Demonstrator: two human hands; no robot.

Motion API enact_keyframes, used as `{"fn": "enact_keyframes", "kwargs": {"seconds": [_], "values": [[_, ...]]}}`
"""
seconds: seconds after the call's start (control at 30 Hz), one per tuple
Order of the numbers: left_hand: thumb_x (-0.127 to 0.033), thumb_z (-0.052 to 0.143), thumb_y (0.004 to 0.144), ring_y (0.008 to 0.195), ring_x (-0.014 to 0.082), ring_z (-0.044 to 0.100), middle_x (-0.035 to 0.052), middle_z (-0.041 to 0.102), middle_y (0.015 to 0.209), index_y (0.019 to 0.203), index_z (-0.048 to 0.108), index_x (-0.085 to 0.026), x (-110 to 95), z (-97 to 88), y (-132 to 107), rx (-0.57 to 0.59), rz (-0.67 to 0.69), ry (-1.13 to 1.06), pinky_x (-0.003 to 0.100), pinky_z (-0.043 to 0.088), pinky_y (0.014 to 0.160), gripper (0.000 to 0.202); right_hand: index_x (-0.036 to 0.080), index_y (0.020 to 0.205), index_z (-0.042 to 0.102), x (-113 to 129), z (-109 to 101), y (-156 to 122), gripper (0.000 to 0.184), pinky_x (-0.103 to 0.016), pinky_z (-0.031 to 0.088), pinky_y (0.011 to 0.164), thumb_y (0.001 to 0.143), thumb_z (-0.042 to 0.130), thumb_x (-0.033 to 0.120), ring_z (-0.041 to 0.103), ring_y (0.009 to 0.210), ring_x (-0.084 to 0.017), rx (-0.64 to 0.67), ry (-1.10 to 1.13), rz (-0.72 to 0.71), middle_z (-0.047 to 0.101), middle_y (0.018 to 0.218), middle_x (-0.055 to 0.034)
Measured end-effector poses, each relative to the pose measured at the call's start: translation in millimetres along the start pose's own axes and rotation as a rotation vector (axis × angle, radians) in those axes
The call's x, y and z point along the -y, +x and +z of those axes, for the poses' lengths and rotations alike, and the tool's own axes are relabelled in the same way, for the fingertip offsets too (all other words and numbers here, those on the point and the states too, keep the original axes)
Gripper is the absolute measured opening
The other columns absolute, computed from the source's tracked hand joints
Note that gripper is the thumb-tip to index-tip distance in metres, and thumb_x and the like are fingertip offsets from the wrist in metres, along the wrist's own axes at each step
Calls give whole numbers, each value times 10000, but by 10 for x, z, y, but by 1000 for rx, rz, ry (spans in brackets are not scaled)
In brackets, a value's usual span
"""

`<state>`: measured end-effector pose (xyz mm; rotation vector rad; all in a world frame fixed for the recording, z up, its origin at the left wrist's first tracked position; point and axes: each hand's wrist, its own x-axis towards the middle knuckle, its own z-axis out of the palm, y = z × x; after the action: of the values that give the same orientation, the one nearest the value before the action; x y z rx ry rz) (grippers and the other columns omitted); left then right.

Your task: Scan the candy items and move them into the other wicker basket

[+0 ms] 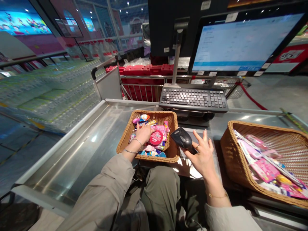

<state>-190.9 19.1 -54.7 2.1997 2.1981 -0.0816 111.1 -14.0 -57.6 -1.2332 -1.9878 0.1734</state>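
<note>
My left hand (143, 134) reaches palm down into a wicker basket (174, 136) of small colourful packets. Its fingers look spread over the packets, with their tips partly hidden, and one digit touches the edge of a round red pack (156, 138). Just right of this basket, my right hand (203, 154) has the handle of a black barcode scanner (181, 138) between thumb and index finger. The other fingers of that hand are raised and apart. The scanner's head points left, toward the basket.
A second wicker basket (228, 157) with pink packets stands at the right. Behind the first basket are a keyboard (192, 98) and a monitor (235, 45) on a pole. The metal counter (84, 138) has a raised rim. Stacked bottle packs (48, 93) stand beyond it.
</note>
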Motion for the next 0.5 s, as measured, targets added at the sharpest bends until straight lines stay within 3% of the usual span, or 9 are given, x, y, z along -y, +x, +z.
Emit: {"fn": "enact_keyframes", "kwargs": {"seconds": [0.13,0.23,0.37,0.5], "values": [[-516,359,1002,1313,396,494,201,647,1293,1260,635,-179,-27,13,-2,-11,-81,5,700,208,1128,506,225,982,752,-7,-2,-6,268,-732,227,1131,817,675,422,211,1510,-410,2,-3,2,527,1486,-120],[-653,476,912,1424,419,364,266,486,1476,1428,470,-113,-68,-15,-48,24,-98,3,703,180,1143,747,227,983,752,-12,2,-10,271,-729,229,1131,825,662,428,208,1512,-406,-1,-3,1,530,1484,-119],[-761,666,700,1511,475,98,245,181,1641,1549,273,-156,-117,-53,-163,165,-55,21,785,58,1112,1114,231,987,750,-9,6,-10,272,-729,230,1129,827,655,430,209,1514,-402,-8,-1,-6,531,1482,-117],[-769,721,624,1503,514,-33,225,70,1662,1563,253,-164,-180,-40,-238,258,-47,53,847,-22,1048,1211,224,979,751,-4,4,-13,262,-728,225,1134,826,659,415,202,1515,-404,-11,-1,-2,533,1480,-121]]}}
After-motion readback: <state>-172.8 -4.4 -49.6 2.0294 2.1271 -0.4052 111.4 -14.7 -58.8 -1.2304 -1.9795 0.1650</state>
